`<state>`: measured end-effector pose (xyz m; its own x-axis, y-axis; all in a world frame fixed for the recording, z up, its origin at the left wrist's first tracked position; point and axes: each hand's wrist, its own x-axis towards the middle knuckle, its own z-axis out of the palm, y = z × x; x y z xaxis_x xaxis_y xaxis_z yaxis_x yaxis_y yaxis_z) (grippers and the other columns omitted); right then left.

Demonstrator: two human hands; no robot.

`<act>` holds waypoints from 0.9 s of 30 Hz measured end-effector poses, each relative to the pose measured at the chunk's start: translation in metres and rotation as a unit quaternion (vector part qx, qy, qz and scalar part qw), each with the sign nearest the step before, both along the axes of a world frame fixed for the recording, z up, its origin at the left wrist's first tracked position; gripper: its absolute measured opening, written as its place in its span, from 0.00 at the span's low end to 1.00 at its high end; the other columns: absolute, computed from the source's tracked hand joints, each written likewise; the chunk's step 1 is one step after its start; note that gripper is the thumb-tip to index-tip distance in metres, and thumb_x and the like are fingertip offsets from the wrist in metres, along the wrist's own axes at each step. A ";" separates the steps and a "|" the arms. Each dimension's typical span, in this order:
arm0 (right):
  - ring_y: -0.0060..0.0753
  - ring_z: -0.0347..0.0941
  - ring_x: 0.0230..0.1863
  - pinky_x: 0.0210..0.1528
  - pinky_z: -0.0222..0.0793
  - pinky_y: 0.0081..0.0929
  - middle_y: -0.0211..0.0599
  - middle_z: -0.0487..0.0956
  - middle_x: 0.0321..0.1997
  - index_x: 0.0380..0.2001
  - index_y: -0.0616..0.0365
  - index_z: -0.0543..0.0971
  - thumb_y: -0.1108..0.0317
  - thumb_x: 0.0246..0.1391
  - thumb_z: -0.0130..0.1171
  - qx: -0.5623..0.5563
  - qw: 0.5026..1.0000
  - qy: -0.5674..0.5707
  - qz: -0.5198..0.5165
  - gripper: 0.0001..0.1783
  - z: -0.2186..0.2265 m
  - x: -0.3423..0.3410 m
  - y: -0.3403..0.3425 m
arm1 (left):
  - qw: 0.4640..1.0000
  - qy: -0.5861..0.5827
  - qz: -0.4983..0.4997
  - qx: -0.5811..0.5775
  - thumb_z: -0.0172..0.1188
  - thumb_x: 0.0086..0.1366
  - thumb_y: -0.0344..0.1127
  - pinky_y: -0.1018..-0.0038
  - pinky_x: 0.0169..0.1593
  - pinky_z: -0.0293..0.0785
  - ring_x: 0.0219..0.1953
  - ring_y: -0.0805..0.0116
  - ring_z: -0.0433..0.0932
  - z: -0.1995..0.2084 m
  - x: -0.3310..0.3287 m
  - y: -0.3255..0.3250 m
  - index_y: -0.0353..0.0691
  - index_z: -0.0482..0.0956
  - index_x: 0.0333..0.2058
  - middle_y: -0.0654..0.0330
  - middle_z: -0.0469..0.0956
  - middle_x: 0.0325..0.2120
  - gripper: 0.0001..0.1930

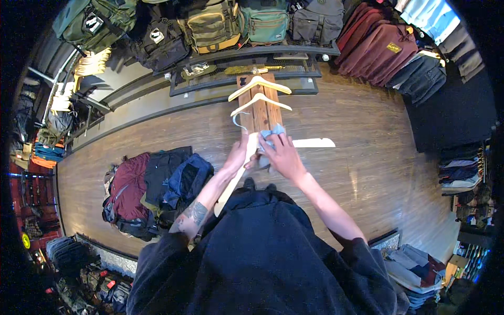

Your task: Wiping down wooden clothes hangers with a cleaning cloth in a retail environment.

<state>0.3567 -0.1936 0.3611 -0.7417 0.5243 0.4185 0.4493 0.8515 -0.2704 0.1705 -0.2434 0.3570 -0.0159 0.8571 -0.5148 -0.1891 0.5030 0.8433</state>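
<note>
A pale wooden hanger (234, 185) with a metal hook is held in front of my body. My left hand (239, 153) is closed round it near the hook, and one arm of it slants down toward my left forearm. My right hand (284, 157) is closed on a light blue cloth (277, 129), pressed against the hanger's middle. To the right of that hand a pale wooden arm sticks out, apparently the same hanger's other side. Two more wooden hangers (260, 85) lie beyond my hands on a narrow wooden plank surface (258, 114).
Folded jackets and clothes (157, 181) lie heaped on the wood floor (362, 173) at left. Backpacks (265, 23) line a shelf (252, 51) at the far side. Hanging garments (375, 47) are at far right; spare hangers (93, 62) hang on a rack at far left.
</note>
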 end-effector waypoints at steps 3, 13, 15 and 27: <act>0.47 0.68 0.49 0.49 0.67 0.44 0.42 0.72 0.48 0.59 0.55 0.75 0.68 0.53 0.60 0.005 0.999 0.020 -0.043 0.28 -0.007 0.035 0.017 | 0.999 -0.037 0.024 0.000 0.29 0.75 0.66 0.78 0.17 0.56 0.10 0.79 0.58 0.003 -0.019 -0.003 0.41 0.68 0.29 0.68 0.61 0.13 0.33; 0.50 0.67 0.51 0.52 0.65 0.45 0.44 0.72 0.48 0.54 0.62 0.77 0.72 0.52 0.59 -0.066 0.986 0.046 -0.147 0.24 -0.010 0.038 0.023 | 1.000 -0.003 0.028 0.012 0.29 0.77 0.62 0.76 0.18 0.58 0.11 0.77 0.58 0.011 -0.021 -0.003 0.37 0.72 0.41 0.67 0.64 0.16 0.33; 0.50 0.66 0.52 0.53 0.66 0.44 0.44 0.71 0.49 0.55 0.61 0.76 0.72 0.52 0.59 0.007 0.996 0.030 -0.078 0.25 -0.002 0.003 0.010 | 1.000 -0.017 0.006 0.013 0.32 0.76 0.62 0.77 0.17 0.58 0.11 0.77 0.59 0.011 -0.010 0.003 0.36 0.74 0.39 0.66 0.65 0.15 0.33; 0.46 0.69 0.48 0.49 0.68 0.43 0.42 0.72 0.45 0.57 0.55 0.77 0.67 0.60 0.57 0.009 0.980 0.016 -0.198 0.21 -0.010 0.068 0.028 | 0.999 0.016 0.002 0.037 0.29 0.77 0.62 0.77 0.16 0.57 0.11 0.77 0.59 0.028 -0.021 0.002 0.38 0.70 0.34 0.66 0.63 0.15 0.32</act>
